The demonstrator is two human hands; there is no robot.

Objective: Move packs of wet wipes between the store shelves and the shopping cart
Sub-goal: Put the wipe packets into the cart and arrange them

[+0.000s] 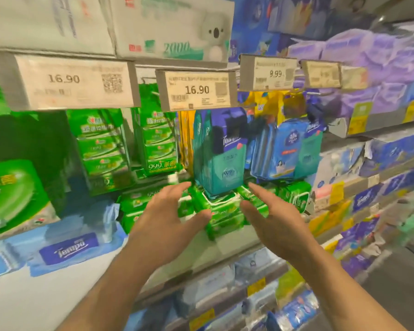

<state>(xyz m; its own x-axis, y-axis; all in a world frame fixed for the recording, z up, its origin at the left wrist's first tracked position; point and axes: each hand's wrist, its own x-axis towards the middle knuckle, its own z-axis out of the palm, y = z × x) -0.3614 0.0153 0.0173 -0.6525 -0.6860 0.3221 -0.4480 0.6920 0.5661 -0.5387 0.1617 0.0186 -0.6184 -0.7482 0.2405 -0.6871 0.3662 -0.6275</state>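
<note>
Left hand [167,211] and right hand [270,211], both released, flank the stacked green soft-plastic wipe packs [221,211]; likely light, pliable, slippery; grip both ends.

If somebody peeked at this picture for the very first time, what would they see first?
Probably the two bare hands in the middle, the left hand and the right hand, both open and reaching toward a stack of green wipe packs on the shelf. Next come the big white price tags reading 16.90 hanging above, and the bright green hanging packs on the left.
</note>
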